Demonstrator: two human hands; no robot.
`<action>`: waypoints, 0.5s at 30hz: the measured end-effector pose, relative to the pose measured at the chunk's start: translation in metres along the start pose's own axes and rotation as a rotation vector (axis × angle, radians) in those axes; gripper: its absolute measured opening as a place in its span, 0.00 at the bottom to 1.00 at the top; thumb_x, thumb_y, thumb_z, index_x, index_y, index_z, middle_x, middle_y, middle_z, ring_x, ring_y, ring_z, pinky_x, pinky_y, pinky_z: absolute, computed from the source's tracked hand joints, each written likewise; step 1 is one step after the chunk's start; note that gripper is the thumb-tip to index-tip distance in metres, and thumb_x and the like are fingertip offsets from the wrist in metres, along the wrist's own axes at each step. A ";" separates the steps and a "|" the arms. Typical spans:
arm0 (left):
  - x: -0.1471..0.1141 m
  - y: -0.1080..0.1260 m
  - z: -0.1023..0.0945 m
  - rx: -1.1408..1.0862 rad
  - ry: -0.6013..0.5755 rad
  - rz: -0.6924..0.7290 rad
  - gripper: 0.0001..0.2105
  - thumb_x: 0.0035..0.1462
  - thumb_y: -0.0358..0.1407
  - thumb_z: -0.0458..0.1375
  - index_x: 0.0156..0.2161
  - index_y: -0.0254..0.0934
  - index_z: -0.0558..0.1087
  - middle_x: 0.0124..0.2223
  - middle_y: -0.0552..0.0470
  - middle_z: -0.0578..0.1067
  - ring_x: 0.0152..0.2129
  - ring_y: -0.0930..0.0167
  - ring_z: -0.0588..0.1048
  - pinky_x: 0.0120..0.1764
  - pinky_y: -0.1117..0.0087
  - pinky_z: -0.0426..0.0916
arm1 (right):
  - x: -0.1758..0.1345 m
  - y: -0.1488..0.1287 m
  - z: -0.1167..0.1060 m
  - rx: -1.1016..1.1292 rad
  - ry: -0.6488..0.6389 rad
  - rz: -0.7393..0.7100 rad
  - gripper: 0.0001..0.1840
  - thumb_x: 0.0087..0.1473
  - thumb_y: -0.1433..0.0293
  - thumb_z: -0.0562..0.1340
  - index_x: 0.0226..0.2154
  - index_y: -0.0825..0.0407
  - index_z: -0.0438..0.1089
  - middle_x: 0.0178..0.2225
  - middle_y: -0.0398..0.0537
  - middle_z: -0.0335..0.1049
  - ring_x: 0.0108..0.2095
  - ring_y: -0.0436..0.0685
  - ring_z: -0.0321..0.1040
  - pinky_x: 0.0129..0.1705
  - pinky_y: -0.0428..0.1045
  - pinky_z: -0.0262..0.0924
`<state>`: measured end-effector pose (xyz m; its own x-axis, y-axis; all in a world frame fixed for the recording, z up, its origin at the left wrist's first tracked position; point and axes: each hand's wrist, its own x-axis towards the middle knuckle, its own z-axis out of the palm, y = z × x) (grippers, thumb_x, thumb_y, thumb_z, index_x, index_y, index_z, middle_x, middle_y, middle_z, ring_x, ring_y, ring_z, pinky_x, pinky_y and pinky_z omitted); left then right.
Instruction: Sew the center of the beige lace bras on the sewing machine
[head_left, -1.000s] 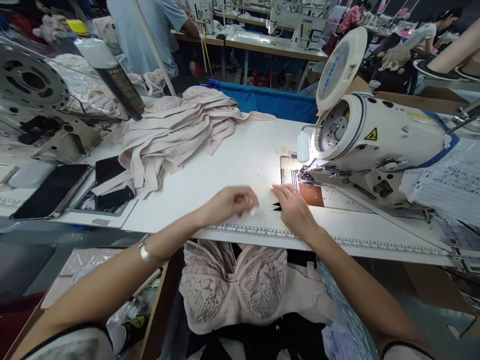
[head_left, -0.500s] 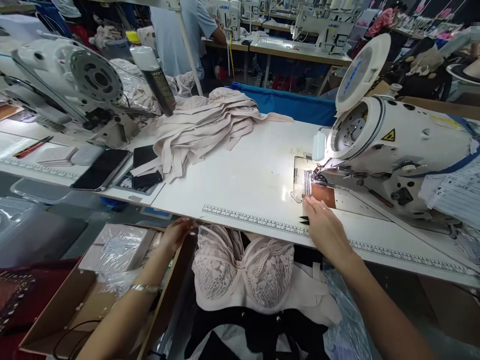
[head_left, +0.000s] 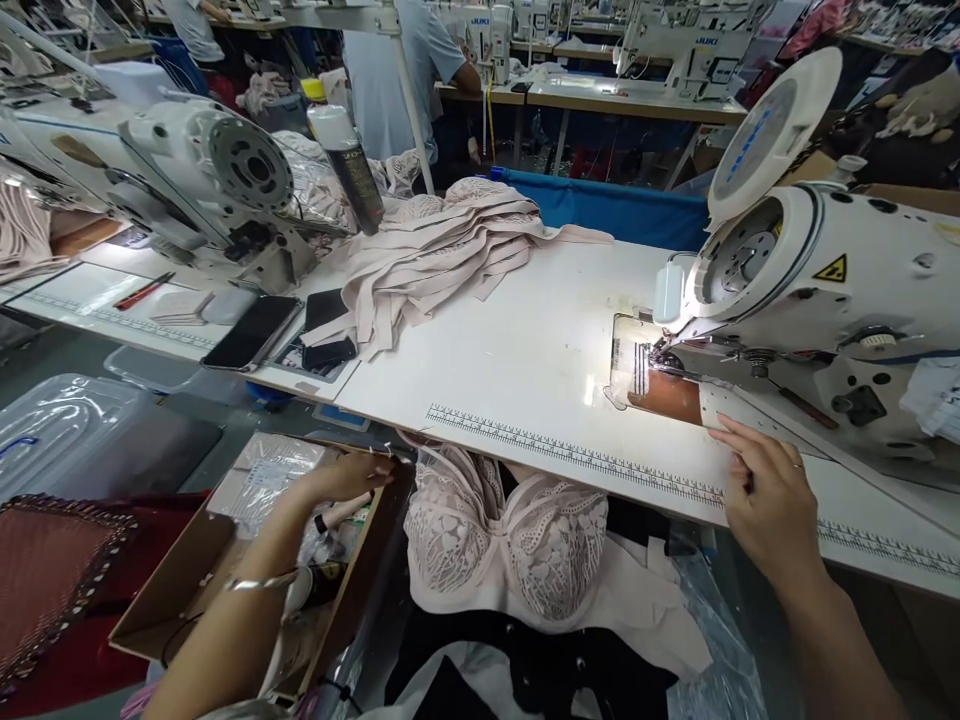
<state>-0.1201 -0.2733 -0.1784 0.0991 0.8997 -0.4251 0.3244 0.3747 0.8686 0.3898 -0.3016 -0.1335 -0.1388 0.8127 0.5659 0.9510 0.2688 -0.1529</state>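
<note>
My left hand [head_left: 349,477] is over the right rim of a cardboard box [head_left: 161,580], just below the table edge. Its fingertips are drawn together; whatever they pinch is too small to make out. My right hand [head_left: 772,500] is at the table's front edge, below the sewing machine [head_left: 825,270]. The index finger stretches forward and the others curl in, hiding what is in the palm. A beige lace bra [head_left: 506,545] lies cups up on my lap, apart from both hands. Its upper part runs under the table edge.
Beige fabric pieces [head_left: 450,250] are heaped on the white table [head_left: 480,365], behind a printed ruler [head_left: 570,450]. A spray can [head_left: 349,170], a phone [head_left: 253,332] and a second machine [head_left: 217,170] stand left. A person in light blue [head_left: 390,90] sits beyond.
My right hand has moved right, away from the needle plate; the dark pointed tips beside it no longer show. My left hand is slightly lower against the table edge. The camera view has shifted left.
</note>
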 end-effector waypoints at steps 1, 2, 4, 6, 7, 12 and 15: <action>-0.013 0.015 -0.009 0.044 -0.081 -0.018 0.15 0.37 0.34 0.77 0.33 0.39 0.81 0.32 0.50 0.82 0.28 0.62 0.80 0.33 0.67 0.75 | 0.004 0.001 0.002 0.004 0.033 -0.002 0.19 0.63 0.75 0.51 0.48 0.43 0.72 0.50 0.55 0.76 0.49 0.67 0.72 0.50 0.63 0.68; -0.023 0.033 -0.014 0.094 -0.197 -0.020 0.15 0.38 0.35 0.76 0.35 0.41 0.83 0.35 0.48 0.83 0.32 0.58 0.82 0.36 0.65 0.76 | 0.008 0.001 0.004 0.016 0.058 -0.010 0.19 0.64 0.74 0.51 0.47 0.44 0.73 0.49 0.56 0.77 0.48 0.67 0.72 0.49 0.62 0.68; -0.030 0.073 -0.009 0.243 -0.493 0.191 0.16 0.54 0.41 0.67 0.49 0.44 0.82 0.48 0.44 0.83 0.47 0.54 0.80 0.50 0.59 0.75 | 0.016 -0.003 0.010 0.063 0.085 -0.022 0.17 0.65 0.73 0.51 0.46 0.45 0.73 0.48 0.55 0.77 0.48 0.66 0.73 0.49 0.63 0.68; -0.017 0.109 0.016 0.309 -0.477 0.468 0.17 0.63 0.45 0.58 0.55 0.46 0.79 0.57 0.46 0.78 0.56 0.56 0.75 0.59 0.56 0.69 | 0.023 -0.010 0.017 0.127 0.085 -0.015 0.17 0.65 0.72 0.51 0.45 0.47 0.74 0.48 0.54 0.77 0.49 0.65 0.73 0.51 0.63 0.68; -0.004 0.123 0.034 0.387 -0.395 0.577 0.20 0.65 0.46 0.55 0.60 0.48 0.74 0.63 0.49 0.73 0.62 0.58 0.70 0.63 0.55 0.64 | 0.026 -0.014 0.020 0.156 0.078 -0.008 0.17 0.65 0.72 0.51 0.44 0.47 0.74 0.49 0.53 0.77 0.49 0.64 0.73 0.53 0.63 0.67; 0.077 0.145 0.110 0.963 -0.389 0.723 0.33 0.70 0.47 0.45 0.73 0.36 0.46 0.76 0.47 0.40 0.73 0.63 0.38 0.72 0.54 0.33 | 0.029 -0.030 0.030 0.245 -0.010 -0.017 0.16 0.64 0.74 0.51 0.44 0.47 0.73 0.51 0.52 0.75 0.52 0.62 0.71 0.54 0.62 0.67; 0.095 0.132 0.112 1.120 -0.335 0.733 0.36 0.70 0.49 0.42 0.74 0.32 0.39 0.76 0.44 0.34 0.73 0.64 0.34 0.72 0.57 0.32 | 0.025 -0.024 0.028 0.255 -0.004 -0.025 0.16 0.64 0.76 0.52 0.44 0.48 0.73 0.52 0.53 0.75 0.53 0.62 0.71 0.55 0.60 0.67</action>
<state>0.0377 -0.1636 -0.1327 0.7421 0.6550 -0.1425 0.6608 -0.6790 0.3199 0.3559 -0.2734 -0.1385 -0.1628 0.8059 0.5692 0.8470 0.4101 -0.3384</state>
